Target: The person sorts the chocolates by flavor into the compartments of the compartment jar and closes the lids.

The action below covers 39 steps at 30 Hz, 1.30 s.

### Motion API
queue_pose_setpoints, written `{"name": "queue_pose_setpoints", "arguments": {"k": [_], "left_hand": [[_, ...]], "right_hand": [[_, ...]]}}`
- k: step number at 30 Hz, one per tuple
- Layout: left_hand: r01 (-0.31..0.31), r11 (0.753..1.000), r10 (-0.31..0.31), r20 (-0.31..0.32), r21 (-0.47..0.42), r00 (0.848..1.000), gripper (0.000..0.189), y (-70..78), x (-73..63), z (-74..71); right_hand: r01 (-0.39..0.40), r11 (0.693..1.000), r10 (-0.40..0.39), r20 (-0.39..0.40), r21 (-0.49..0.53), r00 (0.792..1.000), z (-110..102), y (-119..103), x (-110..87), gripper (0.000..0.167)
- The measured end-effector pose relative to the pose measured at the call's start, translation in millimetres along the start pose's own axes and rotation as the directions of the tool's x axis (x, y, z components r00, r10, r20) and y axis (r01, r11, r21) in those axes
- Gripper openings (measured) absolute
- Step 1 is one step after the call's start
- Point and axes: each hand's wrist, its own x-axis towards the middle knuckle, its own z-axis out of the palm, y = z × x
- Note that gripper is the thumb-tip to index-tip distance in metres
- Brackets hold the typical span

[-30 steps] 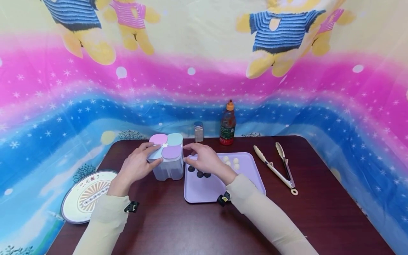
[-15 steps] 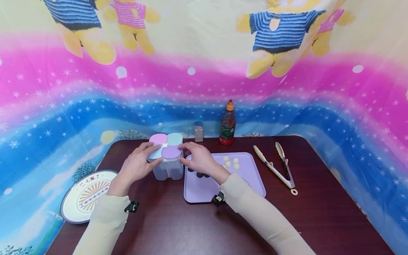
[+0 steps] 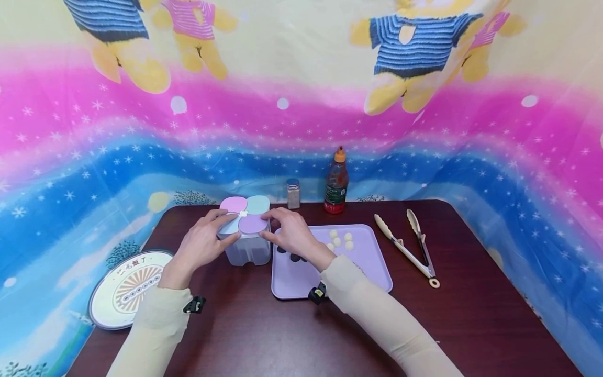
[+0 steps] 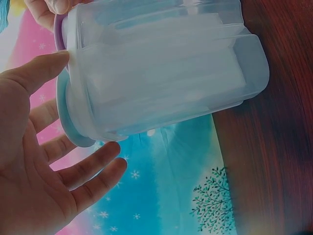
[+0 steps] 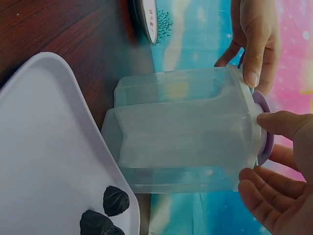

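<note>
A clear container (image 3: 248, 256) stands upright left of centre on the desk (image 3: 264, 335), towards the far edge, its four-petal lid (image 3: 253, 224) in place. The right hand (image 3: 294, 233) has just come onto this lid: a second ago it was apart, beside the container, and now its thumb and forefinger grip the lilac petal. The left hand (image 3: 200, 246) stays where it was, pinching the pale-blue petal from the opposite side, its other fingers spread loosely. The lid is thus held from both sides, though nothing yet shows it lifted or loosened.

Just right of the container lies a lilac tray (image 3: 301, 285) bearing black lumps (image 3: 294, 257), partly hidden by the right hand, and white balls (image 3: 349, 245). Along the far edge stand a small jar (image 3: 293, 195) and a sauce bottle (image 3: 336, 191). Spread tongs (image 3: 400, 243) lie right of the tray, towards the far right corner; a plate (image 3: 108, 298) sits across the left edge. None of these has visibly moved.
</note>
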Motion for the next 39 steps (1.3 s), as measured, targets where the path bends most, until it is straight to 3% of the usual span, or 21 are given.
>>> {"name": "queue_pose_setpoints", "arguments": {"k": [16, 28, 39], "left_hand": [[0.009, 1.000, -0.009, 0.001, -0.008, 1.000, 0.059, 0.6, 0.5, -0.1], [0.006, 1.000, -0.006, -0.006, -0.011, 1.000, 0.059, 1.0, 0.5, -0.1], [0.025, 1.000, -0.024, 0.027, -0.012, 0.999, 0.060, 8.6, 2.1, 1.7]], "right_hand": [[-0.006, 0.999, 0.006, -0.015, 0.051, 1.000, -1.7, -2.6, 4.7, 0.044], [-0.062, 0.994, 0.062, 0.008, 0.093, 0.998, -1.5, -3.3, 5.2, 0.040], [-0.062, 0.994, 0.059, 0.029, 0.093, 0.998, -4.7, -3.0, 1.2, 0.042]]}}
